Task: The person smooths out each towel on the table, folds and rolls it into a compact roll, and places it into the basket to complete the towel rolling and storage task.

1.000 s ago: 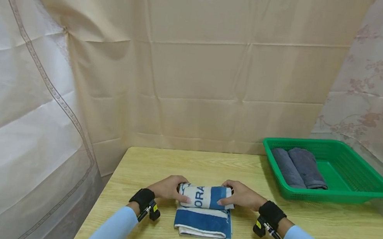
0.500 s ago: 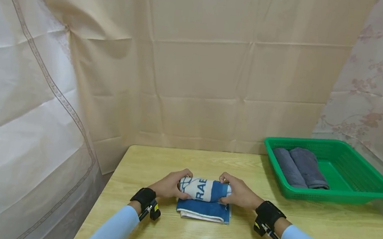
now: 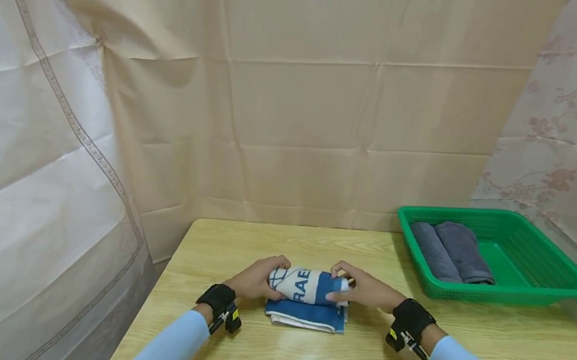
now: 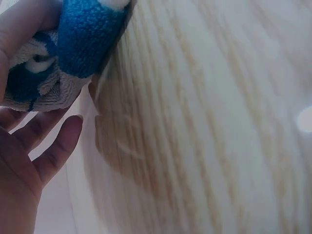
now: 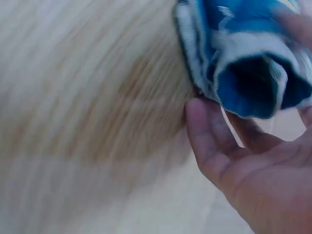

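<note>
A blue and white towel (image 3: 306, 286) with lettering lies on the table, its far part rolled up and a short flat flap still spread on the near side. My left hand (image 3: 257, 278) grips the roll's left end, thumb on the near side and fingers behind. At the right end my right hand (image 3: 365, 289) holds the roll the same way. The left wrist view shows the towel's coiled end (image 4: 41, 78) between thumb and fingers. In the right wrist view the other end (image 5: 258, 85) shows a hollow opening, with fingers curved under it.
A green plastic basket (image 3: 519, 295) stands at the table's right side, holding two rolled dark grey towels (image 3: 452, 253). The wooden table (image 3: 240, 239) ends at a beige cloth backdrop (image 3: 295, 116). Patterned sheets hang at left and right.
The roll has grown tighter and the flat flap in front of it shorter, mostly in the first half second. Since then my right hand has shifted its grip slightly at the right end.
</note>
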`<state>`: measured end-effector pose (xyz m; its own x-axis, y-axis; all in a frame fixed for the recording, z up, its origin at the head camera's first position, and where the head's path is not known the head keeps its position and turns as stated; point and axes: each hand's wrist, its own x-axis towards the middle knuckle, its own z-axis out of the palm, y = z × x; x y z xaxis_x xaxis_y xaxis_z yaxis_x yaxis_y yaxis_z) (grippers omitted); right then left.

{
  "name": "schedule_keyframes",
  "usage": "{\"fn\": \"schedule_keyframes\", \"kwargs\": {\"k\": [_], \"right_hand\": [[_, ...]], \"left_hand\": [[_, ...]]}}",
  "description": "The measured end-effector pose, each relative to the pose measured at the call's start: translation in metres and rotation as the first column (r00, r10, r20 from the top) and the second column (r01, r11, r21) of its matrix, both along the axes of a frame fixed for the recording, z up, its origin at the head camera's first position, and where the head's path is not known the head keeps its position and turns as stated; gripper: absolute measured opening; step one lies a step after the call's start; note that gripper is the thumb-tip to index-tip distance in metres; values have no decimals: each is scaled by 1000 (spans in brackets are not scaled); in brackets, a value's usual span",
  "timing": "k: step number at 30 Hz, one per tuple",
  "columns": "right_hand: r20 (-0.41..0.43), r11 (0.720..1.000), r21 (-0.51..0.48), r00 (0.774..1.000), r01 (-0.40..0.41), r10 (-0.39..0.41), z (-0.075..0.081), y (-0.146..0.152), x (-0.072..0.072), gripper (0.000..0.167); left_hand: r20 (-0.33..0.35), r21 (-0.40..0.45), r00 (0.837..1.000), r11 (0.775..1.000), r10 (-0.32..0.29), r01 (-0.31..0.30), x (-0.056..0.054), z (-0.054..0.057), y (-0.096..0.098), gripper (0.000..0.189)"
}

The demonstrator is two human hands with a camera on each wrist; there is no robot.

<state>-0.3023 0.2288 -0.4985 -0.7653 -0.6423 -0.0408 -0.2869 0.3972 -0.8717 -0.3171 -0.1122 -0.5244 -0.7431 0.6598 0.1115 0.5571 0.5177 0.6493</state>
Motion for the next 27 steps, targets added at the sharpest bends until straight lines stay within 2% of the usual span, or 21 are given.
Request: {"fn": "schedule_keyframes", "kwargs": {"k": [2,5,11,16,19,22,25,27], "right_hand": [[92,999,-23,995,36,-34,0,3,0,27],[169,995,-26,981,100,-94,-3,5,-1,34],[209,985,72,963,157,-169,-5,4,-2,60],[216,985,98,963,144,-162,-1,1,-3,60],[204,985,106,967,135,-155,0,-1,-1,58],[185,986,102,971,134,-151,0,-3,1,56],[176,987,91,974,129,-144,0,-4,3,54],[170,988,87,976,125,-138,-1,-4,3,54]], "left_hand": [[-4,-7,1000,1000,10,-11,1,-1,0,56],[-5,-11,1000,1000,23,-23,2,-1,0,55],[6,-24,998,998,61,-61,7,1,4,56],[6,-37,999,998,43,-43,8,4,5,58],[50,-33,999,999,-1,2,8,5,5,59],[121,-13,992,999,-47,49,7,6,2,56],[189,39,977,995,-93,87,9,7,-1,38],[253,95,963,993,-93,71,11,8,-3,24]]}}
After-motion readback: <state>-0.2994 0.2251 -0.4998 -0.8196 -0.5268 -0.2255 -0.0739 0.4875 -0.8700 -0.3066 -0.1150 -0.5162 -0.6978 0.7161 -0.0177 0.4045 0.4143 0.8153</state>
